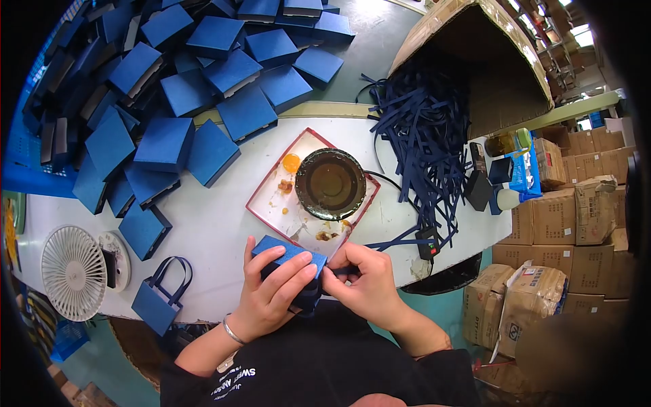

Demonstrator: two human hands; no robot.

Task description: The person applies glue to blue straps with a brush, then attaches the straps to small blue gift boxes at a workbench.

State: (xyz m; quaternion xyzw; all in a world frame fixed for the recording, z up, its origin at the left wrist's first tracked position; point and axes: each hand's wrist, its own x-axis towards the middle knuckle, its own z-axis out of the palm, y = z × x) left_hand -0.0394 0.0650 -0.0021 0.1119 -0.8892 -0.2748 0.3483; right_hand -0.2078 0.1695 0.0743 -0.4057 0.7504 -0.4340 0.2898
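A small blue box [288,256] is held close to my body, over the table's near edge. My left hand [274,288] wraps around it, fingers across its top face. At the box's right side, my right hand [363,278] is closed in a pinch. A dark strip that looks like a dark blue ribbon [349,270] shows at those fingers, mostly hidden by them. Beyond the box, a round pot of brownish liquid [331,184] stands on a red-edged white tray [261,192] with amber drips.
Many blue boxes [163,144] are heaped at the left. A blue box with a ribbon handle [157,303] lies near a white fan [73,273]. Dark blue ribbons [424,129] spill from a cardboard carton [505,81]. A corded switch [428,243] lies at right; cartons [553,217] are stacked beyond.
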